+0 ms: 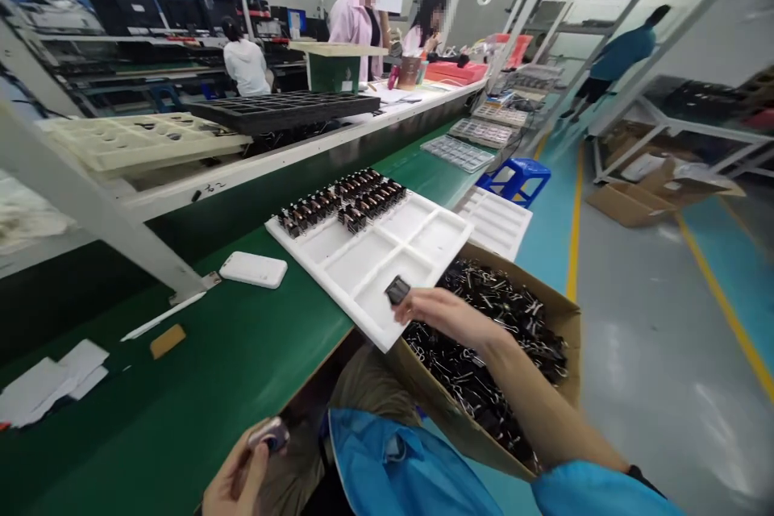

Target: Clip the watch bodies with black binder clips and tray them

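Note:
My right hand [447, 314] pinches a black binder clip [397, 290] over the near compartment of a white divided tray [339, 286]. Rows of black clips with copper-coloured parts [363, 197] stand in the tray's far compartments. Under my right forearm is a cardboard box [572, 339] heaped with black binder clips [484, 347] with silver wire handles. My left hand [242, 472] is closed around a small silver-pink rounded object [270, 435] near the bench's front edge, apart from the tray; its exact kind is unclear.
On the green bench [242, 363] lie a white phone [254, 269], a white stick [163, 317], a tan block [168, 341] and papers [60, 379]. A shelf [290, 153] with trays runs behind. A blue stool [520, 177] stands beyond; several people are farther off.

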`<state>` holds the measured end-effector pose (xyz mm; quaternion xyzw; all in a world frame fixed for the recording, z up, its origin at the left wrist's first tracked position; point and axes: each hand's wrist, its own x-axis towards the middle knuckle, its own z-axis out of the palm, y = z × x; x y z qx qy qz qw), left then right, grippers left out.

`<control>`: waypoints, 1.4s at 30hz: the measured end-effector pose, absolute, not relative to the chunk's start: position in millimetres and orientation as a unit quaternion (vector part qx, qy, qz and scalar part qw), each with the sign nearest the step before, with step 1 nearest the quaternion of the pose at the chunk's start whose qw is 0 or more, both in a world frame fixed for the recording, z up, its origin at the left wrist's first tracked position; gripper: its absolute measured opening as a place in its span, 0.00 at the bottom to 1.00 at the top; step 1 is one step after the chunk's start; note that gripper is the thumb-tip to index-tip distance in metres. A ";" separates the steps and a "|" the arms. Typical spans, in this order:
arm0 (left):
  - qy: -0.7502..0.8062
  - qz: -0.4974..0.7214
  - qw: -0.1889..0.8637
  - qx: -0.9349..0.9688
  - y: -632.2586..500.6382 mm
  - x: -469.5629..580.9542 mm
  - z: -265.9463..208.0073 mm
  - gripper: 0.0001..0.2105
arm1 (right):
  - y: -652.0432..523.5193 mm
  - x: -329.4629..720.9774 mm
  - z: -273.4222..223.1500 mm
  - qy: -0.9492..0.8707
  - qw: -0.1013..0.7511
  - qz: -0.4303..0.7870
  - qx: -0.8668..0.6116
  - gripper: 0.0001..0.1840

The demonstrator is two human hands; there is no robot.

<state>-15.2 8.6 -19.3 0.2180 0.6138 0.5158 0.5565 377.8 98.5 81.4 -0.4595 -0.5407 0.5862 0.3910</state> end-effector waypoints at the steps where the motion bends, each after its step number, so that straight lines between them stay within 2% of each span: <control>1: 0.607 0.528 0.552 0.220 11.0 -19.2 -14.4 0.27 | 99.1 353.2 81.1 -0.558 0.372 0.620 -0.407 0.25; 4: 0.576 0.599 0.502 0.241 12.5 -20.6 6.2 0.23 | 98.0 284.0 67.3 -0.537 0.344 0.701 -0.317 0.22; 8: 0.521 0.678 0.449 0.259 10.4 -13.8 29.2 0.21 | 87.1 210.6 28.8 -0.425 0.370 0.781 -0.270 0.33; 13: 0.507 0.694 0.451 0.242 2.9 -17.9 41.6 0.19 | 68.8 164.9 -3.1 -0.412 0.347 0.810 -0.232 0.29; 21: 0.518 0.685 0.474 0.196 -11.0 -26.7 43.5 0.17 | 69.8 162.2 1.5 -0.571 0.306 0.723 -0.238 0.24; 27: 0.548 0.654 0.486 0.189 -13.2 -27.8 44.9 0.16 | 84.1 160.7 17.0 -0.696 0.280 0.622 -0.223 0.25; 42: 0.585 0.629 0.461 0.223 -14.1 -29.3 44.9 0.15 | 86.1 156.0 14.5 -0.703 0.280 0.607 -0.240 0.21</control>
